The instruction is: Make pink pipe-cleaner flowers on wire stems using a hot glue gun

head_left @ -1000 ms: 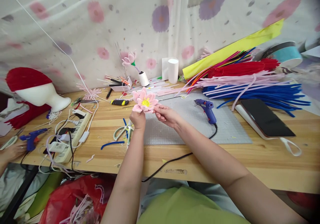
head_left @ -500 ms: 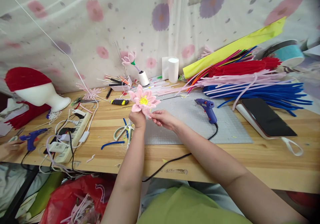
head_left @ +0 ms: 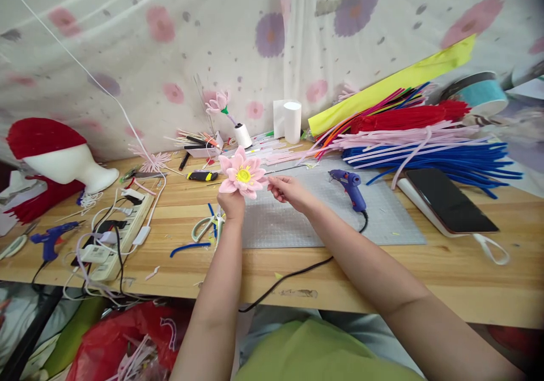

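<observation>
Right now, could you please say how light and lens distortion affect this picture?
Head view: soft light, the fuzzy pink yellow-centred flower fairly clear; head view, upper right: the pink printed blossom looks stretched, the extreme corner dark.

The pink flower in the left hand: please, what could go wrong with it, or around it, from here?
The fingertips of the right hand are at the edge of the pink flower, so a strong pull might bend a petal. The right forearm crosses over the black cord, so it could perhaps drag the glue gun. The scissors lie close beside the left forearm and might be knocked.
</observation>
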`<state>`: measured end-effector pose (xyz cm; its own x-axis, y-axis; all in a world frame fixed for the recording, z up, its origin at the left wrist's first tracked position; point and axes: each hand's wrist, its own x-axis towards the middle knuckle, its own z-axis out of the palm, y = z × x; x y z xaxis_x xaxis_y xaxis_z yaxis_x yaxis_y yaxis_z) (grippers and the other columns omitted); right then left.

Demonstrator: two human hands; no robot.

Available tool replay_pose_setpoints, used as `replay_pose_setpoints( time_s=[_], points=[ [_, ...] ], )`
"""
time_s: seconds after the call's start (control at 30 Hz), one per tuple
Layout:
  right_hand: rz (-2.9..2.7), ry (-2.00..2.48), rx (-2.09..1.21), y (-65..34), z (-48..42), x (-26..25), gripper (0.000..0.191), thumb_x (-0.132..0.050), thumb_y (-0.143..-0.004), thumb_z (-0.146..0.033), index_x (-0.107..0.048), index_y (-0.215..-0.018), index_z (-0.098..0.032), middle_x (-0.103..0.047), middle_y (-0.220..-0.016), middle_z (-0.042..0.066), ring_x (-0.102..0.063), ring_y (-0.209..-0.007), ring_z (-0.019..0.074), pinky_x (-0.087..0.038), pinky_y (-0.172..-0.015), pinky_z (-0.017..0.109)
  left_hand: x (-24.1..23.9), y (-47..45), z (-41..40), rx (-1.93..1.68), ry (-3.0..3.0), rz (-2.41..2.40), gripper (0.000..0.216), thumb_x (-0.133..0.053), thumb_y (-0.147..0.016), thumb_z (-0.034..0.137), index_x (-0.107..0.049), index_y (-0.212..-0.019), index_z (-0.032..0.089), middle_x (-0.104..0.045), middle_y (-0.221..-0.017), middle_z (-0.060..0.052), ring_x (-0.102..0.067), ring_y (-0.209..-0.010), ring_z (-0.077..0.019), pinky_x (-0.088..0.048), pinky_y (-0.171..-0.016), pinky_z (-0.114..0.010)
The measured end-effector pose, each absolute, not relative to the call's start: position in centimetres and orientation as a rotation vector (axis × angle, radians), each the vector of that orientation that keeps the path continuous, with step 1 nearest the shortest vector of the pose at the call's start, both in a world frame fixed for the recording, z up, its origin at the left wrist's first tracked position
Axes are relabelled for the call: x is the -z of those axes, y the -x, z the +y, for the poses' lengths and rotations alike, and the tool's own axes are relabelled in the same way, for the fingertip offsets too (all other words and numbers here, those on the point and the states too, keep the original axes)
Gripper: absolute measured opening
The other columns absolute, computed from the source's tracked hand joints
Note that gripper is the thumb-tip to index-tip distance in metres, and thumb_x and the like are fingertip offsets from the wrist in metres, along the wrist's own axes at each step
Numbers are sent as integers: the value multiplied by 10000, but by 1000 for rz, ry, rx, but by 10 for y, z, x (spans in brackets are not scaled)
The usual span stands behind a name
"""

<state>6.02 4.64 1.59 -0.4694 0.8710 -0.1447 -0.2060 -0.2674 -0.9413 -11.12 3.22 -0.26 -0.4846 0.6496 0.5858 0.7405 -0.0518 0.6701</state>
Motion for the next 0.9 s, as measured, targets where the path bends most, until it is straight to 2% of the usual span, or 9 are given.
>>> replay_pose_setpoints(
  time_s=[0.2, 0.47, 0.7, 0.9],
  points=[
    [-1233, 949, -1825, -48, 37, -8, 392, -663, -661, -522, -537, -626, -152, -434, -458, -64, -349, -382, 25, -227, -385, 188, 4, 108, 35, 1751, 1442, -2113, 128, -626, -666, 258, -654, -683, 134, -708, -768, -71, -641, -738, -186, -471, -678, -263],
    [-1225, 898, -1911, -51, 35, -14, 499, -591, -641, -658, -551, -685, -162, -460, -485, -54, -391, -385, 44, -226, -369, 195, -1, 109, 33, 1603, 1449, -2146, 125, -613, -679, 272, -639, -659, 152, -695, -752, -74, -637, -758, -198, -455, -660, -266],
    [-1369, 871, -1932, -34, 24, -18, 461, -719, -548, -566, -505, -630, -166, -466, -475, -67, -389, -388, 34, -218, -378, 188, 0, 104, 32, 1583, 1423, -2203, 123, -565, -690, 247, -613, -629, 152, -663, -699, -67, -602, -662, -184, -426, -605, -271],
    [-1366, 794, -1939, -37, 27, -11, 506, -654, -577, -641, -536, -694, -163, -484, -514, -61, -418, -409, 40, -253, -400, 194, 0, 117, 33, 1689, 1534, -2137, 109, -616, -637, 240, -586, -574, 157, -646, -652, -38, -587, -657, -169, -426, -602, -259]
  ],
)
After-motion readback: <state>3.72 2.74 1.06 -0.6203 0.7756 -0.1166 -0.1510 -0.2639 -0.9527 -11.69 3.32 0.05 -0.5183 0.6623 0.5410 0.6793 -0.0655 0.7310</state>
